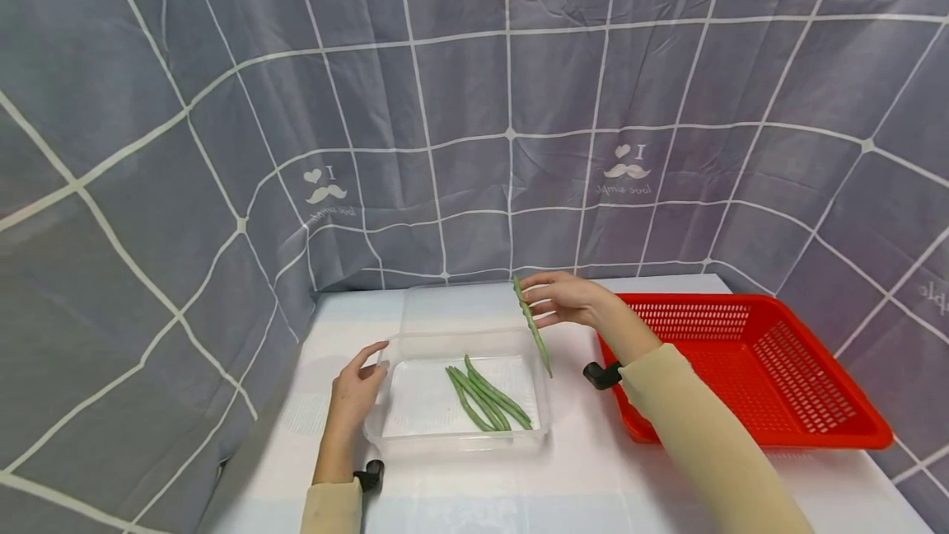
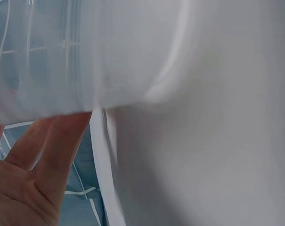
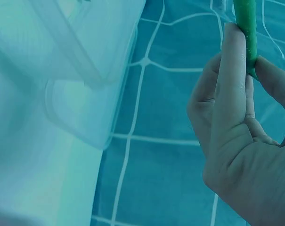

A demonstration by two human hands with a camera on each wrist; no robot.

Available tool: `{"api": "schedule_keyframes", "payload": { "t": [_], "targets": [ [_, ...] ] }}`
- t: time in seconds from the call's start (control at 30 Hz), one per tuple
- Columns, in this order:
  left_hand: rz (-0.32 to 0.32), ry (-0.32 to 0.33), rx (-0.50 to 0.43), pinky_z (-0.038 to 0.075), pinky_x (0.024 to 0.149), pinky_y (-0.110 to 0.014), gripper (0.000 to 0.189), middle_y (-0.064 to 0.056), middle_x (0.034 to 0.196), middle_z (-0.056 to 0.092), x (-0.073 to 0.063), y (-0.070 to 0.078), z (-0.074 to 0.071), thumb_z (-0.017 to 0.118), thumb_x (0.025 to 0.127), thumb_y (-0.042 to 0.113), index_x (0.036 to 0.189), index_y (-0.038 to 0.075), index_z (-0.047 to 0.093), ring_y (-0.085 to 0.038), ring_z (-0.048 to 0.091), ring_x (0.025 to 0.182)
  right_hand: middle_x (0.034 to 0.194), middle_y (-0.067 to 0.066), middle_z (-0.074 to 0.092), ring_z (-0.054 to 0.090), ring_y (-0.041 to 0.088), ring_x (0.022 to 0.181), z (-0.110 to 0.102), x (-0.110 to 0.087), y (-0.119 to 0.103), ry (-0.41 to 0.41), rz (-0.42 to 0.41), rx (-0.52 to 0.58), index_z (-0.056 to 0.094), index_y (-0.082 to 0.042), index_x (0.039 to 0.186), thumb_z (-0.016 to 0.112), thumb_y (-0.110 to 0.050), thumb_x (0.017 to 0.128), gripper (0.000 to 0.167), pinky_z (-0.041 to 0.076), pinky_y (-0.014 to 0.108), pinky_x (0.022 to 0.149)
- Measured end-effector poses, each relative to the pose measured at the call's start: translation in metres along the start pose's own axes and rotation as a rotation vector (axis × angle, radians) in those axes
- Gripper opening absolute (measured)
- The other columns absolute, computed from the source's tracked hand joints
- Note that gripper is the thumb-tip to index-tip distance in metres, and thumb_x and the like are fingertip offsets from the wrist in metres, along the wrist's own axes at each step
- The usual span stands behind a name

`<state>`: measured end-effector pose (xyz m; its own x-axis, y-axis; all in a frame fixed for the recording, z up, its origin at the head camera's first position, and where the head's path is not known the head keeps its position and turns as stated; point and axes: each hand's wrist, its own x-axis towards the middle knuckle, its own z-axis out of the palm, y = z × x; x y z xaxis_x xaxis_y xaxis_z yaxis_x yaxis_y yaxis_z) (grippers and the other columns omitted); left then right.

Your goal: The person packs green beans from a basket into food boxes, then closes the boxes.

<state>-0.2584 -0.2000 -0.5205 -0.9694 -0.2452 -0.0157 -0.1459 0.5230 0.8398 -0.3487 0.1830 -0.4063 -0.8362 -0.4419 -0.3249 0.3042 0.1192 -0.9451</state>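
Observation:
My right hand point(image 1: 567, 299) pinches a green bean point(image 1: 532, 328) between thumb and fingers, above the back right corner of a clear plastic container point(image 1: 460, 439). Close up, the right wrist view shows one end of the bean point(image 3: 246, 33) at the fingertips. Several more green beans point(image 1: 485, 398) lie together in the right half of the container. My left hand point(image 1: 356, 390) rests at the container's left side, its fingertips touching the rim. In the left wrist view, the left hand's fairly straight fingers point(image 2: 57, 146) pass partly behind the translucent wall.
A red perforated plastic basket point(image 1: 830, 435) stands at the right of the white table point(image 1: 586, 476). Behind the container lies a clear flat sheet, perhaps a lid point(image 1: 445, 307). A grey checked curtain point(image 1: 474, 171) borders the table at the back and sides.

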Motion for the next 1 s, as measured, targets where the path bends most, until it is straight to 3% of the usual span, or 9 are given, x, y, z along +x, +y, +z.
{"api": "schedule_keyframes", "payload": {
  "t": [0.37, 1.0],
  "targets": [
    [0.012, 0.002, -0.004, 0.06, 0.086, -0.051, 0.045, -0.026, 0.142, 0.067, -0.002, 0.0, 0.001, 0.059, 0.103, 0.025, 0.148, 0.029, 0.062, -0.045, 0.067, 0.129, 0.1, 0.003, 0.067, 0.068, 0.016, 0.088, 0.039, 0.021, 0.002, -0.029, 0.05, -0.026, 0.055, 0.001, 0.143, 0.062, -0.005, 0.103, 0.041, 0.063, 0.034, 0.075],
    [0.031, 0.001, 0.0, 0.061, 0.086, -0.052, 0.044, -0.026, 0.143, 0.067, 0.0, -0.002, -0.001, 0.059, 0.104, 0.026, 0.148, 0.029, 0.062, -0.045, 0.066, 0.131, 0.097, 0.006, 0.068, 0.068, 0.018, 0.081, 0.091, 0.057, 0.03, -0.087, 0.159, -0.184, 0.062, 0.0, 0.134, 0.066, -0.005, 0.1, 0.034, 0.062, 0.032, 0.07]
  ]
}}
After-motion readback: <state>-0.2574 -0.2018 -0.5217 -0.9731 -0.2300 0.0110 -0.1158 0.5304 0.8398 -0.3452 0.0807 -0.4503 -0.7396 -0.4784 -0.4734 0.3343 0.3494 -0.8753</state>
